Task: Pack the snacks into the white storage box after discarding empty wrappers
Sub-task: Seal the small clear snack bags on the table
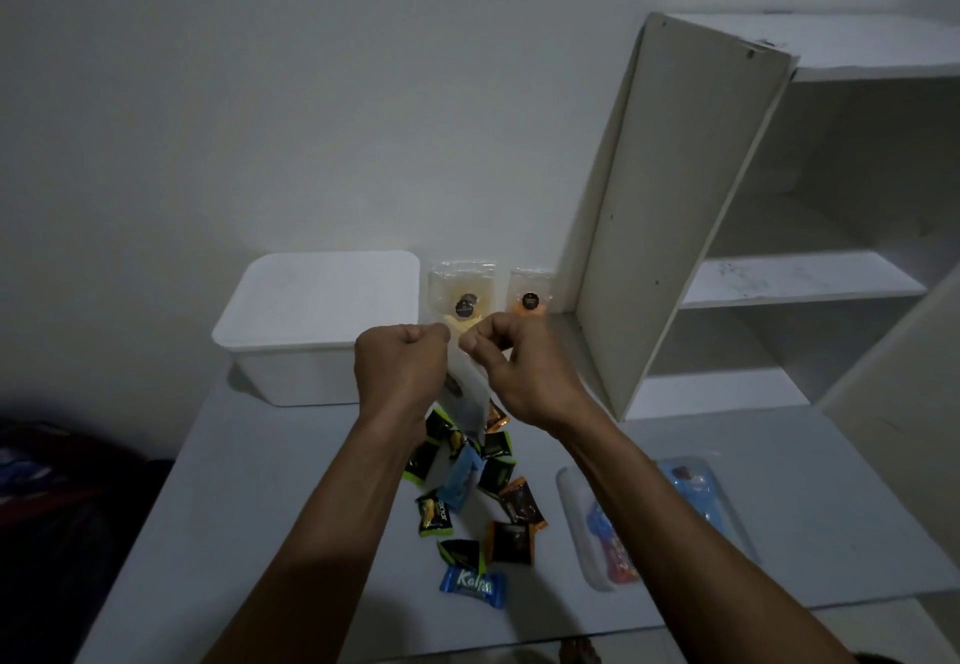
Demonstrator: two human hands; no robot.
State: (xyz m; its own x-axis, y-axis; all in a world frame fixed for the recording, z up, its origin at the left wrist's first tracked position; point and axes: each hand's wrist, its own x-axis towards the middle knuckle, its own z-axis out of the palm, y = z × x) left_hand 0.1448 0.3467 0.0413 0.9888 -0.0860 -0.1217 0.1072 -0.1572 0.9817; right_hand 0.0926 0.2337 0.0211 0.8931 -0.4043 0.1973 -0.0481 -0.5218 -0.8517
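Pinching a clear pouch (464,393) between left hand (402,367) and right hand (519,367), above scattered snacks (470,487)

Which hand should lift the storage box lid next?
Left, probably. Left hand sits beside the white storage box; right hand is farther away. Both pinch the clear bag.

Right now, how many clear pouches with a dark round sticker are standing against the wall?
2. One clear pouch stands just right of the white storage box; the other pouch stands beside the shelf unit. The hands hide their lower parts; more may be hidden.
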